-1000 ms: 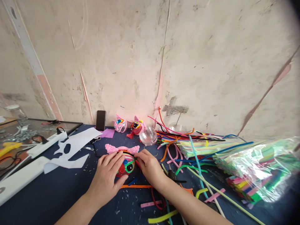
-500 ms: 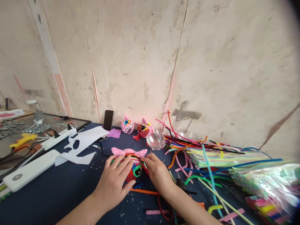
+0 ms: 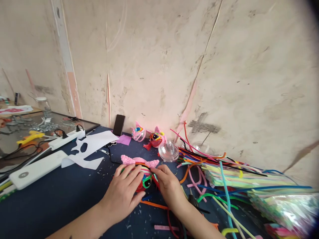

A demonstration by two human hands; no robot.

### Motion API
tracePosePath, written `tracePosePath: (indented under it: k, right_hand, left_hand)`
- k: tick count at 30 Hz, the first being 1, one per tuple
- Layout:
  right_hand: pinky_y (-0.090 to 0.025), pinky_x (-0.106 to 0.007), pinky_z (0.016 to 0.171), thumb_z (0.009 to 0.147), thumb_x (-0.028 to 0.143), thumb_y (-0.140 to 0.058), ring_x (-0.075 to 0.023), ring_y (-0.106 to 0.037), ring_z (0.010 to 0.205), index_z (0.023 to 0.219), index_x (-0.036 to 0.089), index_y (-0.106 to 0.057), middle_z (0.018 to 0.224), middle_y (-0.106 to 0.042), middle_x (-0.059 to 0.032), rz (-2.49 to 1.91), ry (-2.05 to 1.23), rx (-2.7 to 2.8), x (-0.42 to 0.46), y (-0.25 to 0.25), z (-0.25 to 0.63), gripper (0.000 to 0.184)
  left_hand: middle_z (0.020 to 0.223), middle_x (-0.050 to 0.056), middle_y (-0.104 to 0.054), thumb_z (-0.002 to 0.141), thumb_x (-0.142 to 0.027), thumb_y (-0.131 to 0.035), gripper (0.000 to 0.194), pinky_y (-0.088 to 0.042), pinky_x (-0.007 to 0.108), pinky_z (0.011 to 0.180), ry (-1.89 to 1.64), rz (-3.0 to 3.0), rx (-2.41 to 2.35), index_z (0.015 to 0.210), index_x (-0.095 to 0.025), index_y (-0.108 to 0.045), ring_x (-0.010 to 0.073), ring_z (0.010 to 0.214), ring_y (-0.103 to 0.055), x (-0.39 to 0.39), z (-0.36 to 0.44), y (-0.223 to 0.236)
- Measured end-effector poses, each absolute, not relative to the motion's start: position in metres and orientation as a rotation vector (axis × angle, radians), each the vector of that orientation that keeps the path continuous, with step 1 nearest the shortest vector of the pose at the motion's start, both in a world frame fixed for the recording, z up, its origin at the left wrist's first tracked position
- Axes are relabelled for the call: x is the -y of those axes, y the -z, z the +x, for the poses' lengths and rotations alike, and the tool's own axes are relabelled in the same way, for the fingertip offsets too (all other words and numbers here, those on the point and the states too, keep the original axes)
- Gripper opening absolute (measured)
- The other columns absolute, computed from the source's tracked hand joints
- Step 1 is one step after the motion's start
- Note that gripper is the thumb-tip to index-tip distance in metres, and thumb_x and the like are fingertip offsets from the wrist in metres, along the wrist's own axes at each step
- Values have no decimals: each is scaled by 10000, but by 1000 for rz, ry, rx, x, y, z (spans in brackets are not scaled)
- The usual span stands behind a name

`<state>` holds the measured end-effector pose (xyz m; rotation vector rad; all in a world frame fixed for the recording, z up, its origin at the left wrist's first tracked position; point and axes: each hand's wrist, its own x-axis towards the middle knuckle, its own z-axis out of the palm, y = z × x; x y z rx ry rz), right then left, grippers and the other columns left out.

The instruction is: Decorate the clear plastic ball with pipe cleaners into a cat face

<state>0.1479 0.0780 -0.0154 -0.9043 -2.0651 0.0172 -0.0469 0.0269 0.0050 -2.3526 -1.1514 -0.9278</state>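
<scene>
A round figure (image 3: 147,182) made of colourful pipe cleaners sits on the dark blue table, with pink ears (image 3: 152,164) and a green-rimmed black eye facing me. My left hand (image 3: 128,186) is laid over its left side, fingers bent around it and holding it steady; much of the figure is hidden beneath. At its right edge, under the right ear, the thumb and forefinger of my right hand (image 3: 169,186) are pinched together on a pipe cleaner along the rim. The pinched end itself is mostly covered by the fingers.
Two similar figures (image 3: 138,133) (image 3: 156,138) and a clear plastic ball half (image 3: 168,151) stand near the wall. Pipe cleaners (image 3: 239,176) are heaped at right. Leftward lie cut white paper (image 3: 99,141), a phone (image 3: 119,124), power strips (image 3: 37,169) and a yellow glue gun (image 3: 31,137).
The whole view has shifted slightly, so the scene sits a little further right. Both hands keep nearly the same grip on the figure.
</scene>
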Motion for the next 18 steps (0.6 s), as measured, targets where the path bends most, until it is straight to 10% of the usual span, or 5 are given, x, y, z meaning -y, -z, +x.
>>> tracePosePath:
  k: [18]
  right_hand:
    - [-545,-375,750,876,50,-381,-214,-596,835,1130,177,-600,972,-653,-113,-781,182,2126,-63,-3,143,359]
  left_hand:
    - [1280,140,-571,822,-261,-571,407,-413,511,957,824,-2449,1201,1215,-161,-540,304,1153,-497,-26,-47,-8]
